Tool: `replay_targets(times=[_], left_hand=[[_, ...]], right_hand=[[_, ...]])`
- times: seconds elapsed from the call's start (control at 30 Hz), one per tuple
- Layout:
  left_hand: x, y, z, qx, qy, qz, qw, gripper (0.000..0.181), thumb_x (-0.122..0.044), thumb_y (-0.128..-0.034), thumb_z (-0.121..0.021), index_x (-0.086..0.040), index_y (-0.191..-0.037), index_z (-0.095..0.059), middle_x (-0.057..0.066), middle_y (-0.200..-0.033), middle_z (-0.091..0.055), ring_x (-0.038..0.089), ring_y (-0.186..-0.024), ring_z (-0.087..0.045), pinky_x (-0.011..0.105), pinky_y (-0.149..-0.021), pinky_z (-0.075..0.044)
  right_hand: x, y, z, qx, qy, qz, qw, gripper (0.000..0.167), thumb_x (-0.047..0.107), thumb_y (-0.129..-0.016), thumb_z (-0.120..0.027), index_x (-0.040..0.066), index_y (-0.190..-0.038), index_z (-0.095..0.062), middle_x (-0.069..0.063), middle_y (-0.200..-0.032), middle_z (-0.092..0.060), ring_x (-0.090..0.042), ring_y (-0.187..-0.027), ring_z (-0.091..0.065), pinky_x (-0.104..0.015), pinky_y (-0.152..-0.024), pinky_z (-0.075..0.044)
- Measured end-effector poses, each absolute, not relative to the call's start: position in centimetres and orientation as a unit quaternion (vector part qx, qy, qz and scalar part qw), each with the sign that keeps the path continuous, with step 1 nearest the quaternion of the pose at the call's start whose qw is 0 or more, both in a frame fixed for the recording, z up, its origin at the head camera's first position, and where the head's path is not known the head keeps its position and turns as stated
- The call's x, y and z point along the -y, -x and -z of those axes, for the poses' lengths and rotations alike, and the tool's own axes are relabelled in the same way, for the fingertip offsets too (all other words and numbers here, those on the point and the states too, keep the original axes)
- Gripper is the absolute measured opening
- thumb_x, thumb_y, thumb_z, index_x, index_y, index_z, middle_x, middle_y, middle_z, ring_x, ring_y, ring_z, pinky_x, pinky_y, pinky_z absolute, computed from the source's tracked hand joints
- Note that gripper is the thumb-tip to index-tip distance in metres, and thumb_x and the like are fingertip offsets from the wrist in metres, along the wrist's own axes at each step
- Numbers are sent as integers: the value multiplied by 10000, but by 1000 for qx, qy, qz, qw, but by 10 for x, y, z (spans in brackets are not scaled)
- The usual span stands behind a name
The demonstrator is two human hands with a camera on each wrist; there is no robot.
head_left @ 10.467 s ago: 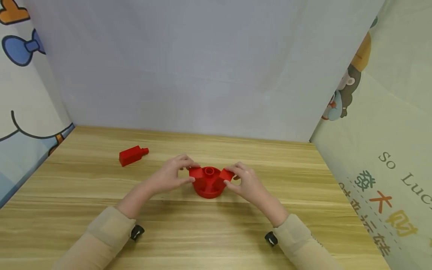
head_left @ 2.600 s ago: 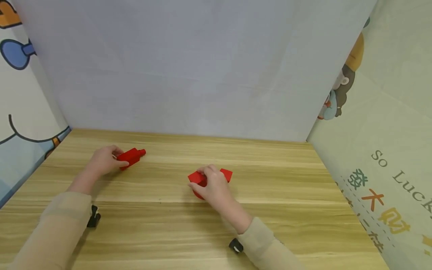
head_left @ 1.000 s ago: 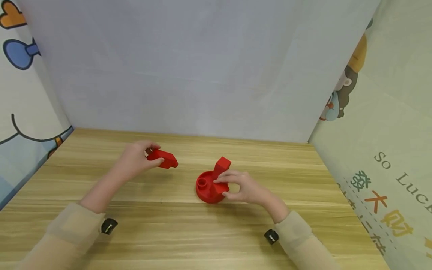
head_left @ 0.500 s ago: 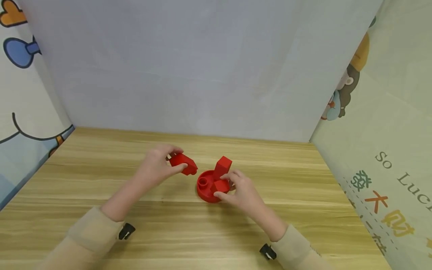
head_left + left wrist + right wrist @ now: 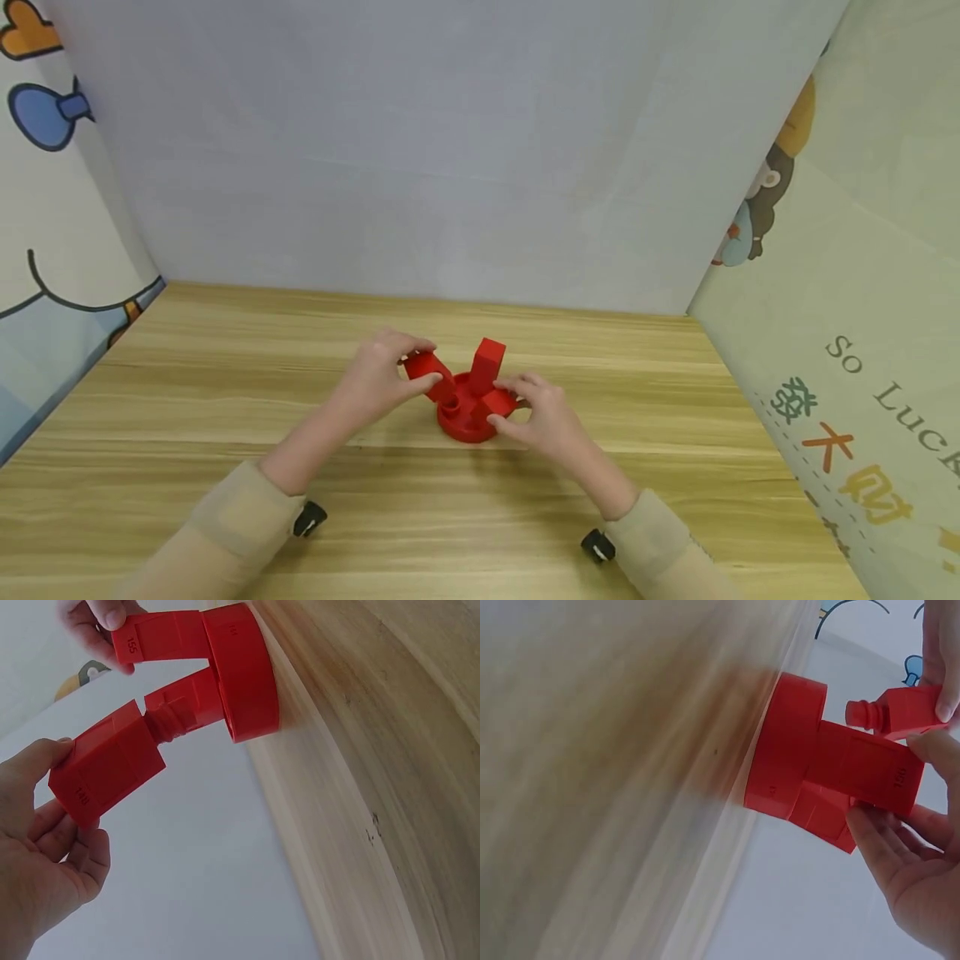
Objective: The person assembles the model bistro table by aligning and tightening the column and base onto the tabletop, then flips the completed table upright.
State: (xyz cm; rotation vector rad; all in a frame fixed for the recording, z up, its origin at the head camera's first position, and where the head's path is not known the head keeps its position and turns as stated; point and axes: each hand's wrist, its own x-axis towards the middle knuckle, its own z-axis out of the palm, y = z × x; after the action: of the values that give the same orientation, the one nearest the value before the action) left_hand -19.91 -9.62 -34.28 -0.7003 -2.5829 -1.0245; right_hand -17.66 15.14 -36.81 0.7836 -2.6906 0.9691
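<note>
My left hand (image 5: 375, 379) pinches a red square bottle-shaped block (image 5: 109, 765) with a threaded neck, tilted neck-down. In the left wrist view the number 148 shows on it. Its neck hangs just above the round hollow socket (image 5: 450, 406) of a red round base (image 5: 467, 435), apart from it in the right wrist view. My right hand (image 5: 551, 421) grips a second red block (image 5: 866, 765) that stands in the base at the right. A third red block (image 5: 487, 362) stands upright at the back of the base, touched by neither hand.
The base stands on a wood-grain table (image 5: 420, 517). A pale cloth backdrop (image 5: 420, 167) rises behind the table's far edge, with printed cloths at the left (image 5: 67, 208) and right (image 5: 840, 292). A dark device (image 5: 309, 518) sits at the left cuff.
My left hand has picked up the block from the left of the table and carried it right, neck down, over the base. The base turned, and my right hand now grips the right-hand block.
</note>
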Motion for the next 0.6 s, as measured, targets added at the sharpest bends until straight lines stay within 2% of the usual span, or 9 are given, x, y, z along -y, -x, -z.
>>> replay_targets(times=[0.27,0.6], left_hand=[[89,202,346,898,266,319,144,362,-161,-772,-783,-17,-1091,-687,99,-1026,-697,245,-924,-564,318,-743,-533],[82,207,350,914,269,292,89,392,-163,-778,-780,-8,-1119,-665,107,-1056,-684,239,-952,-551,310,-768,-533]], right_hand=[[-159,190,367,893,-320,-300,100,381,127,-776,-768,-11,-1118,-672,-103,-1077,-638,-194,-889,-649,-266,-768,-551],[-160,202,363,893,-332,-291,90,370,106,-789,-742,4,-1137,-670,-92,-1063,-636,-195,-900,-642,-304,-781,-541]])
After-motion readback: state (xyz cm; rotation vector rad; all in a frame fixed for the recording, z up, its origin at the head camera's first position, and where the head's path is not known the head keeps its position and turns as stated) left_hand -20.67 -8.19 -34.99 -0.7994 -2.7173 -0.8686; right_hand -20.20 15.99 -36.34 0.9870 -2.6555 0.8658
